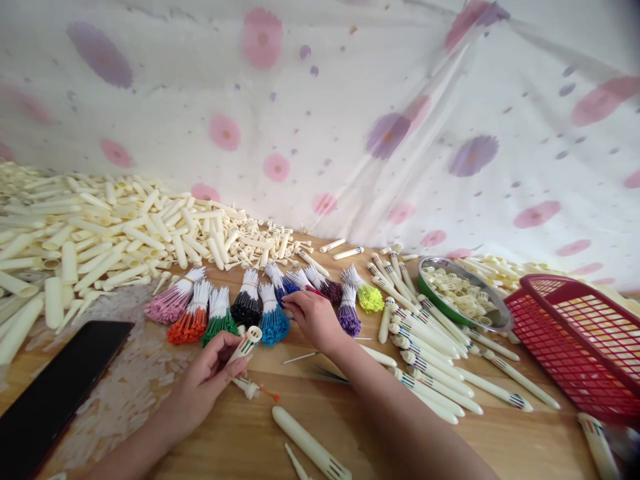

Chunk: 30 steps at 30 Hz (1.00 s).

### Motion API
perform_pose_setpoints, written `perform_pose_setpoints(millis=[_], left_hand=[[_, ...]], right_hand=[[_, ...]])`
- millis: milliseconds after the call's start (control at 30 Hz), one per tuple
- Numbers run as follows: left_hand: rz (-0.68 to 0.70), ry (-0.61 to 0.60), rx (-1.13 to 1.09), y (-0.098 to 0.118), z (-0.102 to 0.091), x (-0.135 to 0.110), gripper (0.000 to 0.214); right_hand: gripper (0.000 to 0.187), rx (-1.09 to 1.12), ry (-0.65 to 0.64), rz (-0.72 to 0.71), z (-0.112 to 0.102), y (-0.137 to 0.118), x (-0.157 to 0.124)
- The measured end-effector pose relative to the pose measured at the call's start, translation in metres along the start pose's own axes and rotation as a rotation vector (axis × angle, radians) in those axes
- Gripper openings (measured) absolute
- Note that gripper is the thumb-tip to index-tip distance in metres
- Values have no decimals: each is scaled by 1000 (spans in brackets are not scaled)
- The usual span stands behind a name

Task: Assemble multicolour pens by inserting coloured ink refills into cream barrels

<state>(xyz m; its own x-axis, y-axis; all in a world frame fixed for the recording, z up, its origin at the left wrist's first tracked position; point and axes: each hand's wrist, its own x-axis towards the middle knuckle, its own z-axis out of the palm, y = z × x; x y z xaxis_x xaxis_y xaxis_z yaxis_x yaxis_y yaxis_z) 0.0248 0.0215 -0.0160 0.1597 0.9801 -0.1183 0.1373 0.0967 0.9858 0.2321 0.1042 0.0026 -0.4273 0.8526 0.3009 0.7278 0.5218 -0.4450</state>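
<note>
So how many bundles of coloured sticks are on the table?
10, in a rough row left to right: pink, orange, green, black, light blue, dark blue, red, maroon, purple, yellow. The right hand may hide others.

Your one camera sits on your head and looks forward and downward at the table. It is near your left hand and your right hand, while the flowered sheet, farther away, fills the upper half.

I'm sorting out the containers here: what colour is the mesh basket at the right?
The mesh basket is red, as the head view shows.
</note>
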Motion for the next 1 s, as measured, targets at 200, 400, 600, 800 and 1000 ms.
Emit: perform_pose_setpoints(millis=[200, 400, 600, 800, 1000], left_hand=[[28, -15, -4, -4, 0, -2, 18], [240, -67, -10, -18, -5, -5, 16], [388, -196, -56, -13, -6, -5, 16], [347, -193, -93, -3, -2, -5, 9], [310, -207, -95, -2, -2, -6, 8]], right_hand=[[8, 422, 95, -26, -31, -14, -32], [3, 1283, 137, 80, -73, -29, -64], [5, 1292, -59, -50, -85, -45, -74], [7, 974, -127, -267, -91, -52, -70], [16, 865, -142, -341, -88, -54, -66]])
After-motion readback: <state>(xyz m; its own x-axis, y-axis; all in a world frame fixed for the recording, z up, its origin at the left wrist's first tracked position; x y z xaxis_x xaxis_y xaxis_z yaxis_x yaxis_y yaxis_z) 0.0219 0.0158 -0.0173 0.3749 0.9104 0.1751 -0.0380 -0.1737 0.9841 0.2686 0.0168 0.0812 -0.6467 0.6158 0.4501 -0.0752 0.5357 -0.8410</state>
